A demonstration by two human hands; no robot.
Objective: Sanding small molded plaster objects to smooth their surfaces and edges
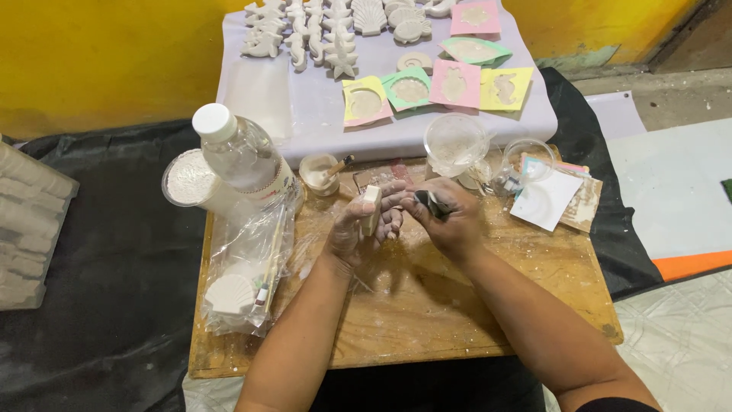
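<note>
Left hand (358,229) pinches plaster piece (371,207) (right hand (450,217) grips dark tool (433,203)).

A small craft workshop: plaster-dusted wooden board (427,320), rows of white cast figures (320,34), coloured moulds (454,82).

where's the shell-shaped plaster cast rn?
Head view, lower left: the white shell cast lies on the clear plastic bag at the wooden board's left edge, below the clear bottle.

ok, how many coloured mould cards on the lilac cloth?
6: top pink, green, and a front row of yellow, green, pink, yellow. None visibly hidden.
</note>
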